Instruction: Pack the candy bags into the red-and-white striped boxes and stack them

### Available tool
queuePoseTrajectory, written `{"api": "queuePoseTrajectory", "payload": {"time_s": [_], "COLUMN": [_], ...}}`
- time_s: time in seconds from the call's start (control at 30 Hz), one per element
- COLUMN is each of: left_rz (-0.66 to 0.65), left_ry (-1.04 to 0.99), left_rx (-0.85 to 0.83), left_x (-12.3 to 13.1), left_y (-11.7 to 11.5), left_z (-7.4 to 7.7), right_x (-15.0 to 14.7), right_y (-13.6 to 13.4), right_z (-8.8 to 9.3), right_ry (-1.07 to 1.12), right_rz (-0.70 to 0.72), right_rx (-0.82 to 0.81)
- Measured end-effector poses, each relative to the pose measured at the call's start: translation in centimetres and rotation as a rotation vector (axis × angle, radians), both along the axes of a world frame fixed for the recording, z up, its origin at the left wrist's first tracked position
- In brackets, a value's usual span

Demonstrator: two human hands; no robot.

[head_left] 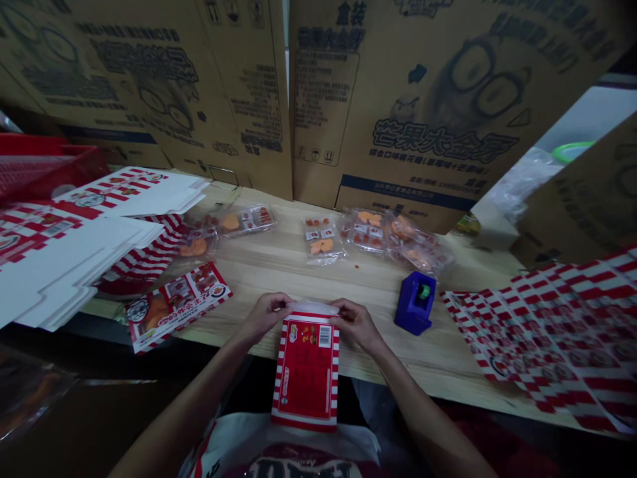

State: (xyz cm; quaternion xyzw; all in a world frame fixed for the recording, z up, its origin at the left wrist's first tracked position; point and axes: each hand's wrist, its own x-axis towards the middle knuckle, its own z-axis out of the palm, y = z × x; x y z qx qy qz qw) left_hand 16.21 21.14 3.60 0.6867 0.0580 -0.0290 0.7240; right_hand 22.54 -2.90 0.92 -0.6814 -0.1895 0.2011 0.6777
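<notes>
A red box with white-striped edges and a barcode (305,365) hangs over the table's front edge, close to my body. At its top-left corner the fingers of my left hand (269,313) pinch the whitish flap. My right hand (356,321) pinches the opposite end of that flap, thumb and fingertips together. To the right stands a blue tape dispenser (414,307) with a green core. A red-and-white printed package (178,307) with a picture of food lies left of my left hand.
Clear bags of orange pieces (321,240) lie along the back of the wooden table (259,265). Flat white-and-red cartons (104,239) are stacked left, beside a red basket (74,169). Striped sheets (562,332) cover the right. Large cardboard boxes (318,179) wall the back.
</notes>
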Motion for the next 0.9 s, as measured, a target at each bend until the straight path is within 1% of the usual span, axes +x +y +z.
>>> {"api": "queuePoseTrajectory", "payload": {"time_s": [0.1,0.2,0.33,0.5,0.6,0.73,0.9], "left_rz": [-0.027,-0.027,-0.068,-0.083,-0.095,-0.106,-0.117], "left_ry": [-0.047,-0.101,-0.141,-0.204,-0.184,-0.187,-0.224], "left_rx": [0.127,0.259,0.364,0.536,0.529,0.514,0.513], "left_x": [-0.5,-0.7,-0.6,-0.3,0.0,0.4,-0.2], "left_y": [-0.1,-0.2,-0.1,0.2,0.4,0.3,0.0], "left_z": [0.3,0.3,0.4,1.2,1.6,1.8,1.7], "right_x": [-0.3,-0.7,-0.9,-0.3,0.3,0.8,0.1], "right_y": [-0.3,0.0,0.4,0.4,0.5,0.7,0.2], "right_z": [-0.2,0.1,1.1,2.2,2.7,3.2,3.0], "right_ry": [-0.126,-0.116,-0.065,-0.111,-0.107,-0.129,-0.133], "right_rz": [0.023,0.019,0.006,0.027,0.038,0.057,0.058], "right_rx": [-0.029,-0.043,-0.086,-0.184,-0.190,-0.219,-0.196]}}
